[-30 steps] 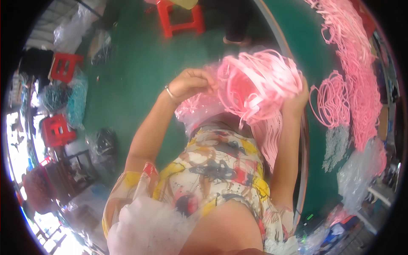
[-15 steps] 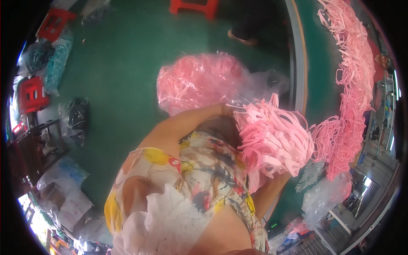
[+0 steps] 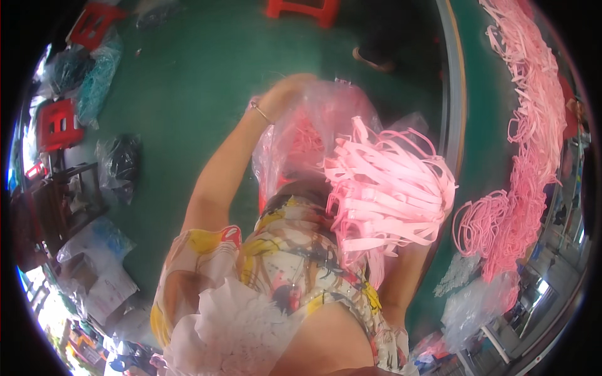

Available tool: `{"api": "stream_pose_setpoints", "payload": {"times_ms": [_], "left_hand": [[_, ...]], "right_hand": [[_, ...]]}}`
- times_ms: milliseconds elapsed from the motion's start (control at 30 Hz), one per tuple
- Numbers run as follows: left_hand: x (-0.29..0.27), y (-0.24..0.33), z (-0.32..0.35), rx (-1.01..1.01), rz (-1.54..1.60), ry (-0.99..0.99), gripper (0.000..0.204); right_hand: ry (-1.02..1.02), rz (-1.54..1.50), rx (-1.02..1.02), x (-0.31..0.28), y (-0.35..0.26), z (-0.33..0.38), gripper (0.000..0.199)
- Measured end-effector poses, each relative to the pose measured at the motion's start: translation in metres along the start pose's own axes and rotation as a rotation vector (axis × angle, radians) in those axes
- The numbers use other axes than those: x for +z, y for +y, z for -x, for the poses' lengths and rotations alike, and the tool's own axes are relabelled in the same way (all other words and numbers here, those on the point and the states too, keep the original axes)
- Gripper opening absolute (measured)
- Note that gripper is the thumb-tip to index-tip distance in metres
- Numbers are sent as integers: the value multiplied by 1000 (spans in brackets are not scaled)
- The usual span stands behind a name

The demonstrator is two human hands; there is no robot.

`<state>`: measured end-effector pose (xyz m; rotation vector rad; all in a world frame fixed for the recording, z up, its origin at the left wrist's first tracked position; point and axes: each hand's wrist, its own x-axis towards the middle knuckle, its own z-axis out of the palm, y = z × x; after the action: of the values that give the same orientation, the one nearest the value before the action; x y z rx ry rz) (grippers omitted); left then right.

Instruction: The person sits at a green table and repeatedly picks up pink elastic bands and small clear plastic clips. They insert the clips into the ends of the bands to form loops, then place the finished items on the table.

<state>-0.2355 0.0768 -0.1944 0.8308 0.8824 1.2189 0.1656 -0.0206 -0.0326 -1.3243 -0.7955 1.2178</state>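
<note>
My left hand (image 3: 290, 93) is at the far rim of a clear plastic bag (image 3: 266, 150), its fingers closed on the film and partly blurred. Inside the bag lie pink straps (image 3: 307, 135). A thick bundle of flat pink straps (image 3: 392, 194) rests on my right hand and forearm, at the bag's right side. The bundle covers the right hand's fingers; only the right forearm (image 3: 404, 269) shows below it.
A worktable (image 3: 456, 94) with a metal edge runs along the right, bearing a long heap of pink straps (image 3: 533, 125) and a looped bunch (image 3: 481, 222). Red stools (image 3: 59, 124) and bagged goods (image 3: 119, 166) stand at the left. Another person's foot (image 3: 373, 59) shows at the back.
My left hand has left the strap bundle and moved away to the bag's far rim, lifting the film. The bundle on my right hand has shifted slightly left, toward the bag.
</note>
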Motion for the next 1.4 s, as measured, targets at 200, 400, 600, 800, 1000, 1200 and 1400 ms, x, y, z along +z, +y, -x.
{"api": "stream_pose_setpoints", "payload": {"times_ms": [200, 400, 600, 800, 1000, 1200, 1400], "left_hand": [[83, 81, 40, 433, -1603, -108, 62], [106, 21, -9, 174, -1719, -358, 24], [30, 15, -116, -256, -789, 174, 34], [66, 92, -74, -121, -912, 103, 44], [52, 135, -21, 43, -1058, 192, 42], [67, 130, -28, 106, -825, 226, 39], [89, 114, -26, 196, -825, 228, 32]], "right_hand": [[-24, 15, 39, 1, 6, -7, 34], [-18, 29, 74, 0, 13, -1, 32], [-185, 52, 167, 15, 49, -35, 30], [-371, 41, 219, 37, 104, -112, 29], [-293, 472, -61, 95, 111, -151, 29], [15, 1081, -233, 115, 137, -134, 56], [75, 970, 59, 94, 173, -159, 66]]}}
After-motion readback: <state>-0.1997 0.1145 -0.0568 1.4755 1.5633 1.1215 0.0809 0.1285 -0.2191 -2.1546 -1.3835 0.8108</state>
